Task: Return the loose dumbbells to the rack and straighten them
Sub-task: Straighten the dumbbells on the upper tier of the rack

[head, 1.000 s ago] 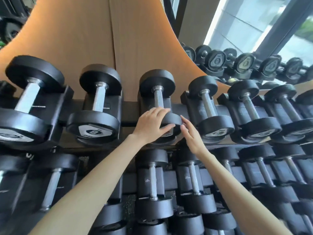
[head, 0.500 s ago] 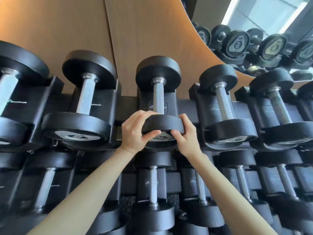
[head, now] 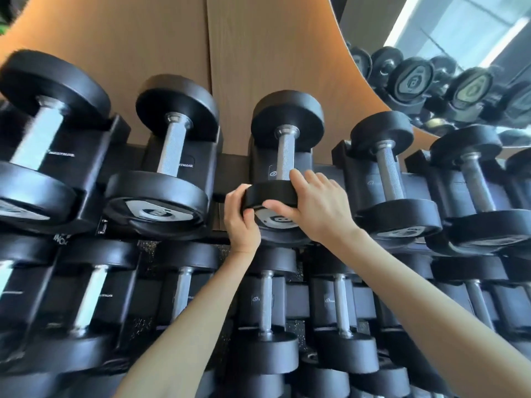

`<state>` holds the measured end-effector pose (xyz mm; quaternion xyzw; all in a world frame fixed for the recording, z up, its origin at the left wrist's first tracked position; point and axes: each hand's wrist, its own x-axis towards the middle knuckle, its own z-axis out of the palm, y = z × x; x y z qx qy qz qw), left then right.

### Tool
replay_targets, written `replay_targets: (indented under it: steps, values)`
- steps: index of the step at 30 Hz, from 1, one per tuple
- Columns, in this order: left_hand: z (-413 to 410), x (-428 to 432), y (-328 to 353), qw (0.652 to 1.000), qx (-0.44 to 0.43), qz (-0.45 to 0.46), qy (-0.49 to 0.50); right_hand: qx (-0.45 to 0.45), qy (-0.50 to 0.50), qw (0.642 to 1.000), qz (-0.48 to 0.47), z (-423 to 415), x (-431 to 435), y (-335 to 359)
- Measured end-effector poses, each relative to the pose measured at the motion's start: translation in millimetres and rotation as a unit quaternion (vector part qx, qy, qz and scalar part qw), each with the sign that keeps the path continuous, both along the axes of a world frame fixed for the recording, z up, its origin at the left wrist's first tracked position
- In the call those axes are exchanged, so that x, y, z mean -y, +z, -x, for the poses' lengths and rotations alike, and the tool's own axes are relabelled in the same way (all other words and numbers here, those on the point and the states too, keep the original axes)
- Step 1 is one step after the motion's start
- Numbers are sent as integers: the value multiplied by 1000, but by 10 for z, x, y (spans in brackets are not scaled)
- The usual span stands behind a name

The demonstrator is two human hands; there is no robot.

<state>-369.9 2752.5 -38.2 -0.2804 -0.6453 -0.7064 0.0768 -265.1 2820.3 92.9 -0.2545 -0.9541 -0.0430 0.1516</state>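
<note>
My two bare forearms reach up from the bottom edge, crossing in front of the lower tier of a black dumbbell rack. On that tier, small dumbbells sit side by side in their cradles with their steel handles pointing away from me. Specks of dark rubber floor show through the gaps.

Above that, both hands hold the near head of one dumbbell, which lies in the middle cradle of the upper tier. My left hand wraps round the left edge of that head, fingers curled over the rim. My right hand grips it from the right, thumb across the grey end plate and fingers over the top. The far head rests at the back of the cradle, close to the wall.

I judge the task to be well along. This dumbbell is already on the rack, so the step in hand looks like straightening rather than lifting. Every cradle I can see is filled, and no loose dumbbell is in view. What seems left is squaring this one up and checking the others, and I cannot tell what lies outside the frame.

A larger dumbbell sits in the cradle just to the left, and a similar one just to the right. Behind the rack rises a warm wood-panelled wall with a curved edge. To the far right, what looks like a mirror shows more dumbbell ends and bright daylight.
</note>
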Motion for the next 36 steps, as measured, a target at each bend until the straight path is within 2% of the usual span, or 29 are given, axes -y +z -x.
replay_targets:
  steps: [2, 5, 7, 10, 11, 13, 16, 18, 21, 27, 30, 33, 36]
  values:
    - [-26, 101, 49, 996, -20, 58, -58, -50, 21, 991, 121, -108, -60, -58]
    - [-76, 207, 241, 979, -48, 118, -159, -172, 73, 930, 317, -272, -197, -177]
    - [-63, 247, 420, 967, -73, 138, -202, -253, 67, 869, 419, -359, -242, -328]
    - [50, 261, 718, 929, -181, 201, -252, -320, 36, 749, 579, -431, -256, -677]
    - [78, 231, 808, 912, -228, 223, -259, -336, 37, 723, 602, -449, -269, -795]
    - [75, 125, 942, 887, -304, 243, -248, -360, 55, 709, 604, -463, -301, -978]
    - [42, -1, 971, 885, -368, 205, -197, -407, 47, 683, 605, -429, -288, -1118]
    - [68, -14, 909, 888, -388, 175, -175, -424, 41, 694, 581, -387, -263, -1169]
    - [160, 41, 818, 904, -369, 150, -155, -416, 48, 722, 551, -271, -230, -1091]
    - [190, 45, 586, 936, -312, 98, -131, -385, 70, 813, 432, -188, -256, -756]
    - [208, 72, 410, 963, -235, 63, -116, -321, 72, 871, 365, -181, -243, -584]
    - [193, 67, 220, 981, -169, 24, -94, -220, 66, 936, 268, -148, -209, -376]
    - [116, 23, 105, 994, -83, -12, -68, -133, 52, 976, 167, -110, -148, -196]
